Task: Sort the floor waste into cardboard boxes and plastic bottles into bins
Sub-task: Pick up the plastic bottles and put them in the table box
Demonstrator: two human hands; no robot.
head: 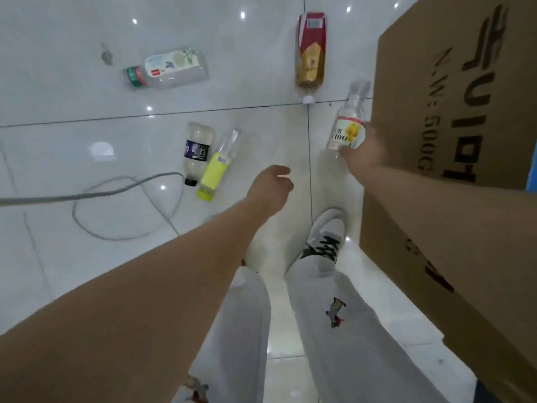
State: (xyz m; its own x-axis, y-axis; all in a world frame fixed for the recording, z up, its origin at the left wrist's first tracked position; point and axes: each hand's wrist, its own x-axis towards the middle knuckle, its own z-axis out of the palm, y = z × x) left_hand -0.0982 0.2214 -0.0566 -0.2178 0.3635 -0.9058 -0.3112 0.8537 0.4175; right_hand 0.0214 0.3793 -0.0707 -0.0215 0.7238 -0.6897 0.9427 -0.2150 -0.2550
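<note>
My right hand (367,151) grips a clear bottle with a white and yellow label (347,130), held beside the big cardboard box (453,117) at the right. My left hand (274,186) hangs over the white tile floor with fingers curled and nothing in it. On the floor lie a yellow-labelled bottle (216,170) and a dark-labelled bottle (197,152) side by side, a bottle with a green cap (170,69) farther left, and a red and gold labelled bottle (310,55) farther back.
A grey cable (116,193) loops across the tiles at the left. My legs in grey trousers and a white shoe (325,231) stand close to the box. A small dark scrap (106,55) lies at the back left.
</note>
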